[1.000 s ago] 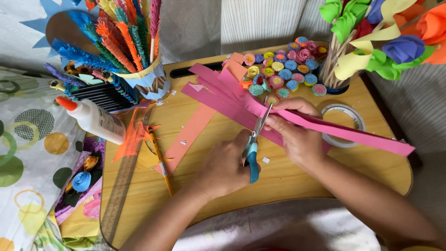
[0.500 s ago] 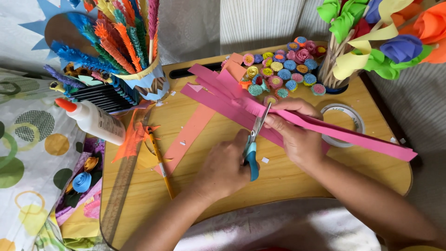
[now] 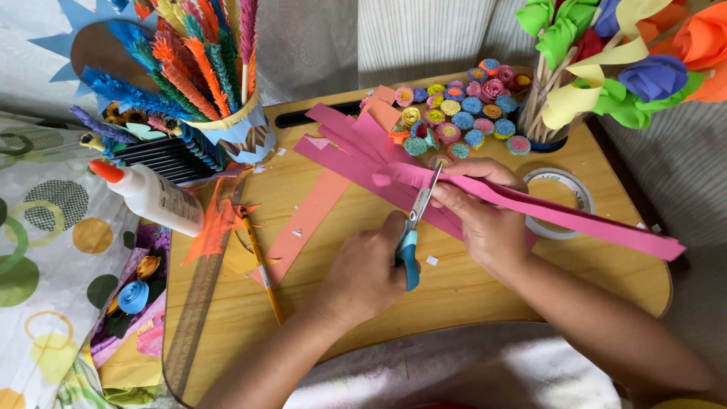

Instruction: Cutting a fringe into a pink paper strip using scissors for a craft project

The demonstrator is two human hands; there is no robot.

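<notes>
My left hand (image 3: 367,269) grips blue-handled scissors (image 3: 413,238), blades pointing up and away into a bundle of long pink paper strips (image 3: 575,220). My right hand (image 3: 485,220) pinches the same strips just right of the blades, holding them flat over the wooden lap tray (image 3: 469,303). The strips fan out toward the upper left and run past the tray's right edge. A salmon paper strip (image 3: 307,220) lies left of the scissors.
A yellow pencil (image 3: 261,265), a ruler (image 3: 198,303), a glue bottle (image 3: 155,197), a tape roll (image 3: 560,201) and several small rolled paper flowers (image 3: 462,113) lie about. A cup of fringed paper feathers (image 3: 204,83) stands at left, paper roses (image 3: 628,60) at right.
The scissors have closed a little further along the pink strips; both hands stay almost in the same place.
</notes>
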